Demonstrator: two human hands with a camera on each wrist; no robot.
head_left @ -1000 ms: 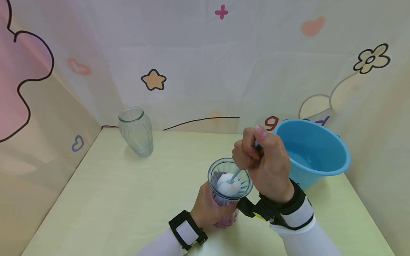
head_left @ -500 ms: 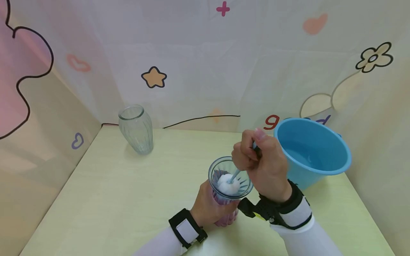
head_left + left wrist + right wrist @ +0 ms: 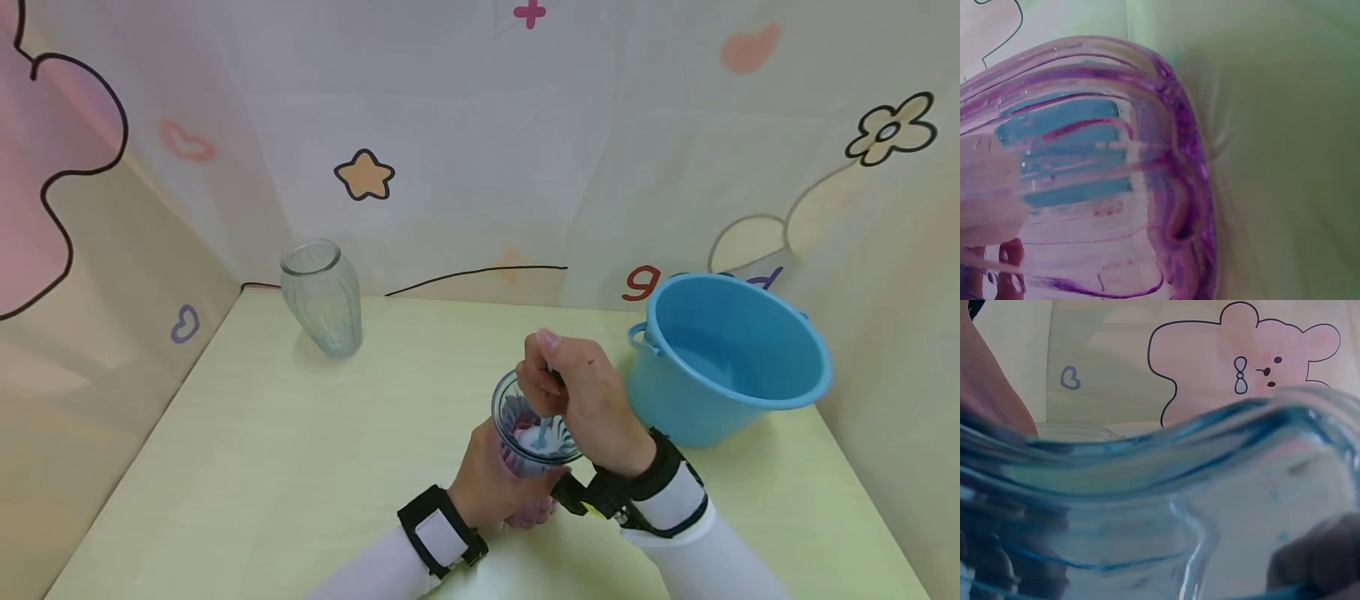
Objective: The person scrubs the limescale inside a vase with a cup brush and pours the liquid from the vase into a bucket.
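In the head view my left hand (image 3: 487,487) grips a ribbed glass vase (image 3: 504,400) around its purple-tinted lower body, its mouth facing up toward me. My right hand (image 3: 588,400), fingers curled, holds the light blue handle of a sponge brush (image 3: 543,432). The brush's white head is inside the vase, partly hidden by the rim and my right hand. The left wrist view shows the purple glass (image 3: 1188,156) of the vase close up. Its clear bluish rim (image 3: 1116,487) fills the lower part of the right wrist view.
A second clear glass vase (image 3: 326,300) stands at the back left of the pale table (image 3: 300,450). To the right, a light blue bucket (image 3: 675,408) sits close beside my right forearm. A printed cloth (image 3: 465,125) walls off the back and sides.
My right hand has moved down and left, pushing the brush's white head deeper into the vase. The left hand keeps its grip. The view has shifted slightly.
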